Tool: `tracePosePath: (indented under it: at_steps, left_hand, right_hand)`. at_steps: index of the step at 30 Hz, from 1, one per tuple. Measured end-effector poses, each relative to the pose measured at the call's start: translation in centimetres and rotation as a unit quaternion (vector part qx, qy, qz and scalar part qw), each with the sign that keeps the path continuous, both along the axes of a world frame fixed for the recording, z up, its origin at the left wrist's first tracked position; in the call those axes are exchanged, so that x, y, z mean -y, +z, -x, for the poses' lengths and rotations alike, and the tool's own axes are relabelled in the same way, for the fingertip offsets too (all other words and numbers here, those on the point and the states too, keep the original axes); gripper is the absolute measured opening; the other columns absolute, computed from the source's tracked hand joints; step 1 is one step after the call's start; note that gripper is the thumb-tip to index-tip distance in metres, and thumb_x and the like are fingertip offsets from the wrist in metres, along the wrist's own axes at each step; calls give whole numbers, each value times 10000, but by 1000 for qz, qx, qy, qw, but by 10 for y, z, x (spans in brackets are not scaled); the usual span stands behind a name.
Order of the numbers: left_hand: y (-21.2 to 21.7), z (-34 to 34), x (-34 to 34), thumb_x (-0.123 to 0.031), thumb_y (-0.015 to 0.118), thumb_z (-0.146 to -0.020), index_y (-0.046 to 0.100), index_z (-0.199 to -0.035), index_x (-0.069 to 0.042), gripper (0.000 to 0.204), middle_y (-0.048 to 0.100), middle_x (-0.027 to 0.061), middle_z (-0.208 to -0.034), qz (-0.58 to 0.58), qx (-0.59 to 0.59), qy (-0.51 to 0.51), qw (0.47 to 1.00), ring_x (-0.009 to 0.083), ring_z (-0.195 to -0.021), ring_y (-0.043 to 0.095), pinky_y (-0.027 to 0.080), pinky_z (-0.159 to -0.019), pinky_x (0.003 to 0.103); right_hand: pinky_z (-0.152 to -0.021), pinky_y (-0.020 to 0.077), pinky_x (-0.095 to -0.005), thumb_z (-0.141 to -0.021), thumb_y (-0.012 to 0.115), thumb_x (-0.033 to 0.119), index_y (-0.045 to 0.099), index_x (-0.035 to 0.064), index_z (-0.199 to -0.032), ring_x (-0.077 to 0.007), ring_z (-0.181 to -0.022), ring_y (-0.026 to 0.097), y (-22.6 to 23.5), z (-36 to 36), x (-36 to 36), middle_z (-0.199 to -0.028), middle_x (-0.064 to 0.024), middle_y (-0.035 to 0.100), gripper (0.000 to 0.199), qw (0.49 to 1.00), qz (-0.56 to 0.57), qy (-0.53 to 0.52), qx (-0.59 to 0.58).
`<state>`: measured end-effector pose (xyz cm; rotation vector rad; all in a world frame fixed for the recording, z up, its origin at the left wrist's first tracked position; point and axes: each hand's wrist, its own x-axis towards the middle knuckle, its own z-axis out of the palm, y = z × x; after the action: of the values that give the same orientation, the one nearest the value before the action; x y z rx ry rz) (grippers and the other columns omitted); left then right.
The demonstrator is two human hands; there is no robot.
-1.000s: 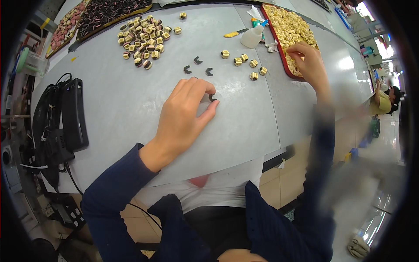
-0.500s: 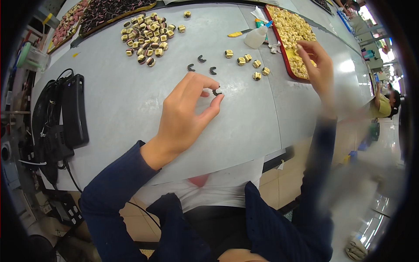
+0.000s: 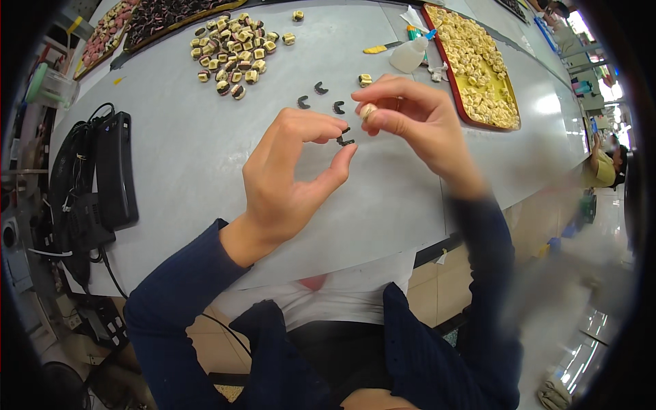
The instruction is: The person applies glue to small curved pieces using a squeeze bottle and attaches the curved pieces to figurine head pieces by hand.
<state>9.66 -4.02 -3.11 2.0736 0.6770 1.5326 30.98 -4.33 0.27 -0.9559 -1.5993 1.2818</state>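
Observation:
My left hand (image 3: 280, 171) pinches a small black C-shaped piece (image 3: 346, 142) between thumb and forefinger above the grey table. Close to its right, my right hand (image 3: 430, 126) holds a small cream piece (image 3: 367, 112) at its fingertips; the two pieces are apart. Just beyond the hands lie three loose black C-shaped pieces, one of them the nearest black piece (image 3: 338, 107). A cream-and-black block (image 3: 365, 80) sits behind my right fingers, which may hide others. On the right, a red-rimmed tray (image 3: 448, 68) with a yellow bottom carries many cream pieces.
A heap of cream-and-black blocks (image 3: 239, 48) lies at the far left. A white squeeze bottle (image 3: 408, 56) and a yellow-handled knife (image 3: 375, 49) are near the tray. A black box (image 3: 115, 171) with cables occupies the left edge. Another person (image 3: 603, 164) is at far right.
My right hand has come from over the tray leftward to beside my left hand, now with a cream piece showing in its fingers. My left hand keeps its black piece, nearly still.

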Motion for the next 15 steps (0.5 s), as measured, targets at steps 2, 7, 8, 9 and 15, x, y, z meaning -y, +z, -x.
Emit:
tracePosePath:
  at_steps: [2, 7, 8, 9, 15]
  left_hand:
    - [-1, 0, 0, 56, 792, -718, 586, -970, -23, 335, 685, 111, -961, 6, 4, -1, 1000, 215, -803, 657, 538, -687, 284]
    - [-2, 2, 0, 57, 792, -717, 587, -968, -19, 332, 692, 117, -969, 12, 9, -4, 1000, 215, -799, 655, 541, -692, 283]
    - [-2, 5, 0, 78, 774, -739, 562, -1008, -22, 357, 684, 127, -1017, 21, -7, -17, 1000, 207, -870, 648, 536, -743, 289]
    - [-2, 6, 1, 99, 757, -760, 537, -1047, -26, 383, 677, 138, -1064, 29, -23, -30, 999, 199, -940, 640, 531, -795, 295]
    - [-4, 6, 1, 109, 760, -751, 527, -1054, -22, 404, 677, 148, -1062, 18, -19, -34, 999, 203, -943, 641, 534, -782, 295]
  right_hand:
    - [-811, 541, -296, -899, 702, 48, 644, -30, -1095, -143, -919, 635, -4, 6, 6, -1088, -123, 638, 219, 992, 91, -21, -87]
    - [-815, 554, -300, -888, 718, 37, 617, -20, -1095, -149, -924, 650, -12, 6, 5, -1044, -106, 655, 238, 990, 102, -17, -93]
    - [-815, 552, -298, -889, 719, 40, 618, -19, -1092, -147, -920, 649, -12, 7, 7, -1034, -101, 659, 234, 990, 107, -14, -89]
    - [-815, 550, -297, -891, 720, 43, 620, -18, -1089, -144, -916, 648, -11, 8, 8, -1024, -97, 662, 231, 990, 113, -11, -85]
    - [-823, 541, -299, -912, 713, 94, 638, -3, -1046, -143, -920, 644, -10, 9, 9, -984, -81, 670, 182, 988, 129, -25, -85]
